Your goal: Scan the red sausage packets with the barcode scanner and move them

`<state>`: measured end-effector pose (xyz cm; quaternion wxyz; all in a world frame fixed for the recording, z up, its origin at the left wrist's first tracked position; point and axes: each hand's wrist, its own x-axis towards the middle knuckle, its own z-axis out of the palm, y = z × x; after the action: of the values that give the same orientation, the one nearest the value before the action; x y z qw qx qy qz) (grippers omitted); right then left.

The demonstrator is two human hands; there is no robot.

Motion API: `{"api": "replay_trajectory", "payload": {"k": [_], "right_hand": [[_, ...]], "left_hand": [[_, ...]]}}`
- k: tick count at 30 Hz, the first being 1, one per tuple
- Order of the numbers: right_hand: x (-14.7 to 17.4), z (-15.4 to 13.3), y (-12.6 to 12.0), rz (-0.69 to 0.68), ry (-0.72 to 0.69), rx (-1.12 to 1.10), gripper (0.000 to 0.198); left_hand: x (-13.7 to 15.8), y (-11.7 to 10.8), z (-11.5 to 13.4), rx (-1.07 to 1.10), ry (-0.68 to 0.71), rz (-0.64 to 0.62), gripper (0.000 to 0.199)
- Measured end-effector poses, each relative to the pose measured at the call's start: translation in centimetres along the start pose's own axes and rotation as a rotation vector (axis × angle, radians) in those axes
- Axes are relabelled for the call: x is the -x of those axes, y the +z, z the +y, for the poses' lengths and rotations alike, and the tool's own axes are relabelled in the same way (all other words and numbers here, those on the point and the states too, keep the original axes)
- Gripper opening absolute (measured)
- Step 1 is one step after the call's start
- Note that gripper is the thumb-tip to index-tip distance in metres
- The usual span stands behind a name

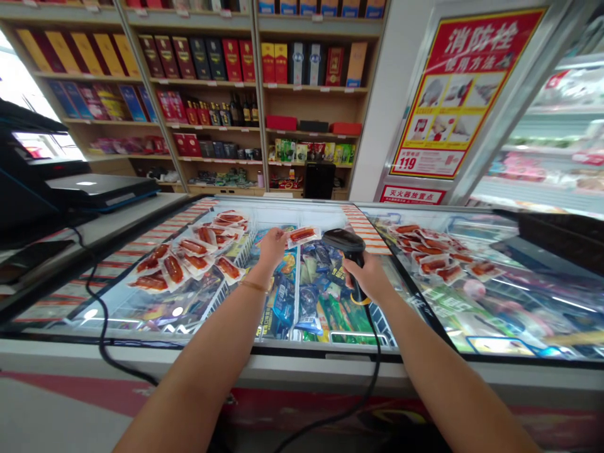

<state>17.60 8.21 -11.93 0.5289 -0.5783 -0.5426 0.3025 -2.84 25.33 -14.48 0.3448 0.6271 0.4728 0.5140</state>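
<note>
My left hand (274, 247) pinches one end of a clear packet with a reddish-brown sausage (302, 236) inside, held over the chest freezer. In my right hand (368, 275) is a black barcode scanner (344, 240), gripped by its handle, its head tilted toward the packet and just apart from it. The scanner's cord (375, 358) hangs down in front of the freezer. To the left, several similar sausage packets (194, 246) lie loosely on the glass lid (141, 308). Another pile of sausage packets (431, 251) rests on the lid at the right.
Under the glass are colourful frozen packs (311, 289) in wire baskets. A black weighing scale (101, 189) stands at the left, with a black cable (100, 314) running down across the freezer. Shelves of boxes (202, 60) line the back; a refrigerated display (552, 151) is at right.
</note>
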Motion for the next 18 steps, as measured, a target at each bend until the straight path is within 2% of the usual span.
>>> {"api": "replay_trajectory", "payload": {"k": [3, 10, 15, 18], "right_hand": [[0.7, -0.5, 0.7, -0.054, -0.033, 0.13, 0.021], [1.3, -0.9, 1.8, -0.146, -0.091, 0.269, 0.018], [1.3, -0.9, 2.0, -0.114, -0.206, 0.406, 0.019], [1.4, -1.0, 2.0, -0.109, -0.227, 0.441, 0.021]], "left_hand": [[0.1, 0.2, 0.0, 0.148, -0.039, 0.021, 0.008], [-0.1, 0.3, 0.1, 0.283, -0.077, 0.047, 0.008], [0.1, 0.2, 0.4, 0.273, -0.063, 0.036, 0.009], [0.1, 0.2, 0.4, 0.232, -0.044, 0.052, 0.01]]}}
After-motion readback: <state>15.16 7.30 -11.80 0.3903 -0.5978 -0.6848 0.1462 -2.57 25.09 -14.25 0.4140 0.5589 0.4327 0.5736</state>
